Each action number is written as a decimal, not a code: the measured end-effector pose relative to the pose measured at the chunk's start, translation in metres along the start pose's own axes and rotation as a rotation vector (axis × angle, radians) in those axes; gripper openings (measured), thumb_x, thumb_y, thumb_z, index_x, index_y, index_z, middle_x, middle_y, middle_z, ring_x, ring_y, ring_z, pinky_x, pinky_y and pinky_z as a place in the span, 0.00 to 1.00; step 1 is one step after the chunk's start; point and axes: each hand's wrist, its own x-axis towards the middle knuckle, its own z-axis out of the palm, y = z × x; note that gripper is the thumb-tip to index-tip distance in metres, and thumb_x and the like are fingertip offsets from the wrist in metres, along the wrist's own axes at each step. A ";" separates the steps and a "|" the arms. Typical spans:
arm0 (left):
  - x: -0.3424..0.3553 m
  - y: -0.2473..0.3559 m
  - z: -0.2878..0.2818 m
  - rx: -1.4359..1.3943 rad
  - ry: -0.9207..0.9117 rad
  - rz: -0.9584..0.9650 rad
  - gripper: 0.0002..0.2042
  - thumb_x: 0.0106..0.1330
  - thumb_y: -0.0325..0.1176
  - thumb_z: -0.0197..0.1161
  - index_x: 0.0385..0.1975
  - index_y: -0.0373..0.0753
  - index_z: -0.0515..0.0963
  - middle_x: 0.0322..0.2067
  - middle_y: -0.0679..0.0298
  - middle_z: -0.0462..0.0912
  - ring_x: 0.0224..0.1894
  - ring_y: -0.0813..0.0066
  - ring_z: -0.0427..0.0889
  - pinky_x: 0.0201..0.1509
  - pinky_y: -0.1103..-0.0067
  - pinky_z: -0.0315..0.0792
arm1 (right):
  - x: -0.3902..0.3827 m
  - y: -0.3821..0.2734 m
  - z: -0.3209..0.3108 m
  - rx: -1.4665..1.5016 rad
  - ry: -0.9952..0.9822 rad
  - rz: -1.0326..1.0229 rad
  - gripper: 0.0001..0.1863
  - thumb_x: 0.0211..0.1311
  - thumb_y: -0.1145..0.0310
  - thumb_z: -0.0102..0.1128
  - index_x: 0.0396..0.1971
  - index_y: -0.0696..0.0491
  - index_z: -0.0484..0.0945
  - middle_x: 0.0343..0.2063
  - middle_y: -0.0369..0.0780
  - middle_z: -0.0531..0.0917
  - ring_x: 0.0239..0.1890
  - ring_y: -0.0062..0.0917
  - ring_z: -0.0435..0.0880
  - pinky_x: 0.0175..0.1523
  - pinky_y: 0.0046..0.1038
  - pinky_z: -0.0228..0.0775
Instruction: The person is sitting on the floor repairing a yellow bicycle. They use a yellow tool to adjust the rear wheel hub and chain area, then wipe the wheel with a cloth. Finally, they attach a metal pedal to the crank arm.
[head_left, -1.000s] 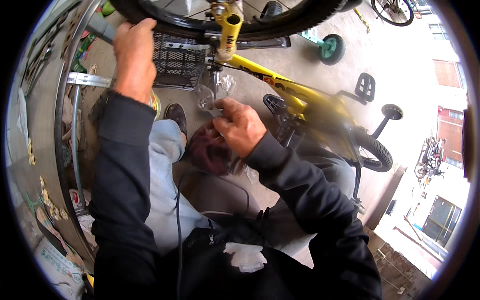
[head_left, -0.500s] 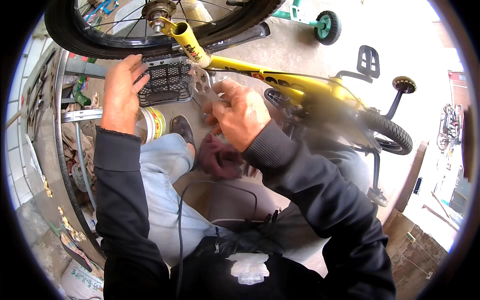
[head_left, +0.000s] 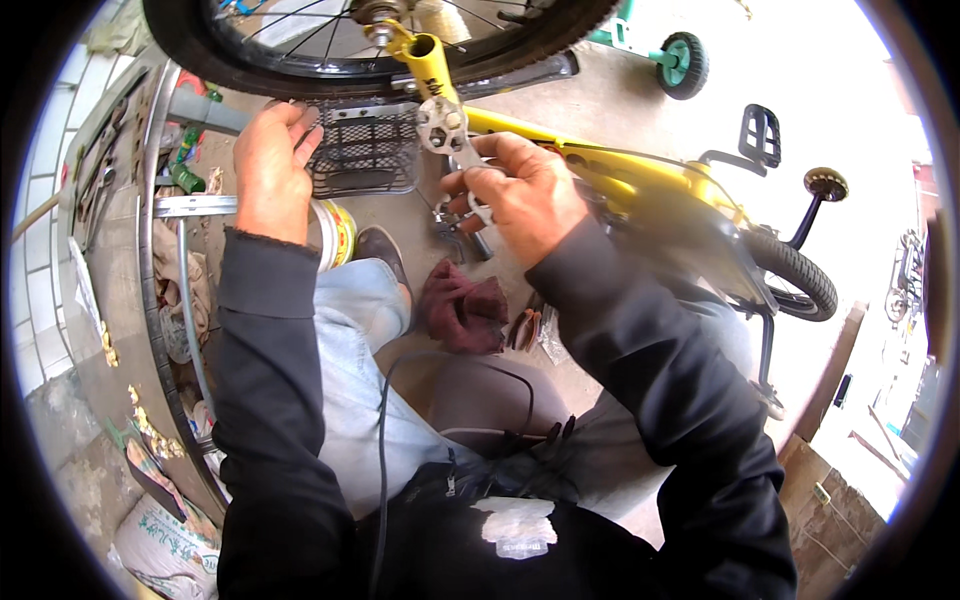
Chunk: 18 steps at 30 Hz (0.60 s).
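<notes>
Spanner (head_left: 466, 155), multi-holed metal: judged stiff, fairly heavy, best held mid-shank; gripped by the curled right hand (head_left: 535, 195), right of basket (head_left: 375, 150). Left hand (head_left: 275, 170): loosely open, seemingly empty, left of basket.

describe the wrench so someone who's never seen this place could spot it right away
Find the yellow bike, then the right hand in front of its frame in this view. That hand grips the wrench, its round end poking out toward the left. Unlike the black basket beyond it, it is silver, with holes through that end.
</notes>
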 end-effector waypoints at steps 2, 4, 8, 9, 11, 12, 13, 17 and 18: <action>0.002 0.001 -0.003 0.006 0.053 0.085 0.13 0.61 0.26 0.54 0.46 0.32 0.72 0.43 0.58 0.78 0.48 0.63 0.78 0.55 0.66 0.71 | 0.005 0.004 0.000 0.038 -0.017 -0.020 0.20 0.60 0.78 0.48 0.54 0.64 0.69 0.30 0.41 0.83 0.27 0.18 0.79 0.28 0.20 0.74; 0.008 0.000 -0.007 -0.014 0.052 0.064 0.14 0.60 0.25 0.54 0.46 0.33 0.72 0.44 0.59 0.78 0.50 0.63 0.78 0.55 0.64 0.70 | 0.009 0.003 0.003 0.049 -0.033 -0.027 0.20 0.62 0.77 0.49 0.54 0.65 0.69 0.31 0.41 0.83 0.28 0.18 0.79 0.30 0.20 0.74; 0.000 -0.014 0.008 -0.010 -0.076 -0.064 0.11 0.62 0.26 0.55 0.43 0.32 0.72 0.45 0.56 0.77 0.53 0.58 0.75 0.57 0.61 0.69 | 0.012 0.006 0.012 0.023 -0.028 -0.025 0.20 0.63 0.76 0.49 0.54 0.66 0.68 0.33 0.41 0.83 0.31 0.19 0.80 0.32 0.20 0.76; -0.003 -0.015 0.012 -0.014 -0.088 -0.076 0.11 0.62 0.26 0.54 0.43 0.31 0.72 0.45 0.55 0.76 0.53 0.57 0.75 0.57 0.61 0.69 | 0.013 0.006 0.012 0.004 -0.033 -0.018 0.20 0.63 0.76 0.49 0.54 0.66 0.68 0.33 0.42 0.83 0.31 0.20 0.81 0.33 0.21 0.77; -0.007 -0.013 0.015 -0.013 -0.076 -0.045 0.11 0.63 0.26 0.53 0.44 0.30 0.71 0.46 0.54 0.76 0.53 0.57 0.76 0.56 0.63 0.70 | 0.014 0.006 0.014 -0.019 -0.041 -0.010 0.20 0.64 0.75 0.49 0.55 0.67 0.66 0.35 0.43 0.83 0.34 0.21 0.82 0.36 0.21 0.78; -0.008 -0.012 0.014 -0.018 -0.064 -0.020 0.12 0.63 0.27 0.53 0.44 0.30 0.71 0.46 0.54 0.76 0.53 0.58 0.76 0.55 0.64 0.70 | 0.013 0.006 0.015 -0.005 -0.038 0.003 0.21 0.64 0.75 0.49 0.55 0.67 0.66 0.35 0.43 0.83 0.34 0.21 0.82 0.36 0.22 0.78; -0.009 -0.010 0.014 -0.013 -0.059 -0.015 0.12 0.63 0.28 0.53 0.45 0.30 0.71 0.46 0.54 0.76 0.53 0.58 0.76 0.55 0.64 0.71 | 0.011 0.005 0.016 0.009 -0.035 0.016 0.21 0.64 0.75 0.49 0.56 0.67 0.66 0.35 0.43 0.83 0.34 0.22 0.82 0.36 0.22 0.78; -0.028 -0.010 0.016 0.041 -0.136 -0.071 0.15 0.65 0.31 0.54 0.48 0.30 0.71 0.47 0.54 0.77 0.52 0.60 0.76 0.53 0.65 0.72 | 0.011 0.007 0.013 0.170 -0.070 0.062 0.20 0.63 0.74 0.51 0.54 0.66 0.66 0.36 0.44 0.82 0.34 0.24 0.82 0.37 0.24 0.79; -0.038 -0.011 0.015 0.063 -0.177 -0.104 0.16 0.65 0.32 0.55 0.48 0.30 0.71 0.47 0.54 0.77 0.52 0.60 0.76 0.52 0.66 0.73 | 0.011 0.007 0.013 0.201 -0.083 0.069 0.20 0.63 0.74 0.51 0.54 0.65 0.67 0.36 0.44 0.82 0.34 0.24 0.82 0.37 0.25 0.79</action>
